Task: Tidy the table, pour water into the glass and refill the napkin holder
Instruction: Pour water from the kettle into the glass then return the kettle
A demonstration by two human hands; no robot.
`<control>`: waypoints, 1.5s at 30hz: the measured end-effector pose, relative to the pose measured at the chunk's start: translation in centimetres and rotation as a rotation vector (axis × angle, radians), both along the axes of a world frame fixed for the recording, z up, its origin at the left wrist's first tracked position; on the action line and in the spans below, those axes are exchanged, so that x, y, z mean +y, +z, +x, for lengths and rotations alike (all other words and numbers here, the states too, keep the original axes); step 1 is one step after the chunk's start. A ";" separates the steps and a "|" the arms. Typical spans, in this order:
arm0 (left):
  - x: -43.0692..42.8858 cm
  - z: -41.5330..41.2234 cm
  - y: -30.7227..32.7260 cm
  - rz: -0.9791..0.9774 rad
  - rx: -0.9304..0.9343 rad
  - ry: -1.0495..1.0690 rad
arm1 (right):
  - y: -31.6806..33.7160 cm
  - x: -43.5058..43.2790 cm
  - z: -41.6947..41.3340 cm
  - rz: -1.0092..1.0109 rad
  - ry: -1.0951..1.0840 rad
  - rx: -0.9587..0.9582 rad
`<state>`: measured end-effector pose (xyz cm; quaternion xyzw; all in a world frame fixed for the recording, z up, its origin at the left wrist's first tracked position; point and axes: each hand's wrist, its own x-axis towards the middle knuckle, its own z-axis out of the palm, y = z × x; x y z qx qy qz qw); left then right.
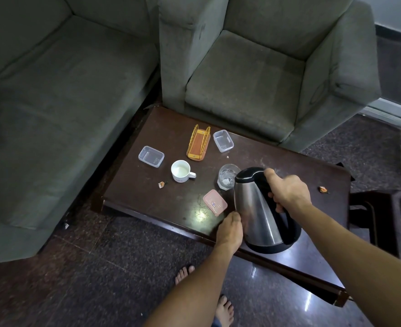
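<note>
Gripping the black handle of the kettle (258,208), the right hand (286,192) has its fingers curled tight round it, thumb on top. The left hand (230,230) lies flat vs. the kettle's shiny side, low down, fingers straight, not grabbing. The kettle leans away from the person, bottom near the table (147,192) edge, top & spout pointing at the glass (227,177). The glass stands just past the spout, maybe touching, can't tell. So the pour goes forward & a bit left, and the right hand is nearer. Nothing stands between spout & glass. A pink lid (215,202) lies just left of the kettle, a white cup (180,171) further left. Behind is the empty napkin holder (198,145), w/ a clear box (151,156) on its left & a 2nd clear box (223,140) on its right.
</note>
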<state>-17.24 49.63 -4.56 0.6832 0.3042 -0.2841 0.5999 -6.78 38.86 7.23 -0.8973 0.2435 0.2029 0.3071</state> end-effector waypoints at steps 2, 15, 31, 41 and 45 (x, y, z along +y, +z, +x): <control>-0.1 0.0 0.2 -0.057 0.018 0.068 | 0.1 -0.1 -0.1 0.010 -0.007 -0.005; -0.6 -0.1 -0.6 -0.136 0.026 0.105 | 0.2 -0.5 -0.4 0.001 -0.016 -0.016; -0.8 0.2 -0.9 -0.126 0.033 0.078 | 0.6 -0.7 -0.2 -0.032 -0.006 -0.008; -1.0 0.3 -1.2 -0.145 0.046 0.065 | 0.9 -0.7 -0.1 -0.018 -0.019 -0.012; -0.9 0.3 -1.0 -0.130 0.048 0.058 | 0.9 -0.7 -0.1 -0.016 -0.024 -0.010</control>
